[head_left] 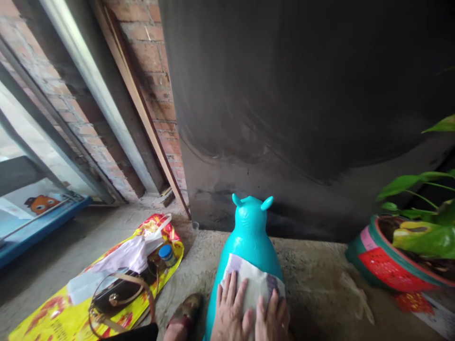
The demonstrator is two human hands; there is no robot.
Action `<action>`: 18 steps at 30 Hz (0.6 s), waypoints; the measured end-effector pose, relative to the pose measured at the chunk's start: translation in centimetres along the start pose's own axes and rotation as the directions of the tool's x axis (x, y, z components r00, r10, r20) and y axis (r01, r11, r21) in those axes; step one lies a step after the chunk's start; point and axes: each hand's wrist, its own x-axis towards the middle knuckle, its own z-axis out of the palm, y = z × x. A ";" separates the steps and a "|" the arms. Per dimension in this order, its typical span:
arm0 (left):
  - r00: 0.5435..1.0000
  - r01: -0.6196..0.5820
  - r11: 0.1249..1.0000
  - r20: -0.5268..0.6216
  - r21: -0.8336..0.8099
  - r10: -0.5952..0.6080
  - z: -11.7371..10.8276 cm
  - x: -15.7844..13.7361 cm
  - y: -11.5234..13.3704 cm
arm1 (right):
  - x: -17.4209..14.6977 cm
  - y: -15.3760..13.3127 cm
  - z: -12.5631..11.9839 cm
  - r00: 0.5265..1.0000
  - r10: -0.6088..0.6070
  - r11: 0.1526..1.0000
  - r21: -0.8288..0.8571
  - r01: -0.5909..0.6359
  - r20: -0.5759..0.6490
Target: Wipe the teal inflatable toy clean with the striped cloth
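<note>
A turquoise inflatable animal toy [249, 241] with two small ears stands on the concrete floor, its head toward the dark wall. A white cloth [249, 277] with purple patches lies over its back. My left hand [229, 308] presses flat on the cloth's left part, fingers stretched out. On the right part rests my right hand [273, 317], its fingers also extended and pointing forward. Both palms face down, and the cloth is spread beneath them rather than gripped. The toy's lower body is cut off by the frame's bottom edge.
At left, a yellow plastic sheet [42, 317] carries a dark handbag [117, 296], pale cloths and a blue-lidded jar [166, 255]. A potted plant [377, 246] stands at right. Ahead is a large dark board [284, 94]. A blue-edged rack [71, 213] stands far left. A shoe [188, 308] shows below.
</note>
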 end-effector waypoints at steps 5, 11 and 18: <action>0.982 0.153 0.985 0.124 -0.083 -0.142 1.5 4.5 0.2 | 8.9 -3.5 -1.2 0.980 0.087 0.990 0.093 -0.105 0.177; 0.952 0.284 0.947 0.159 -0.152 -0.260 3.6 10.8 1.4 | 17.4 -3.0 -0.5 0.964 -0.063 0.965 0.261 -0.008 0.260; 0.969 0.234 0.955 0.127 -0.180 -0.214 4.0 11.2 1.6 | 17.6 -1.4 1.0 0.985 -0.091 0.942 0.334 0.036 0.150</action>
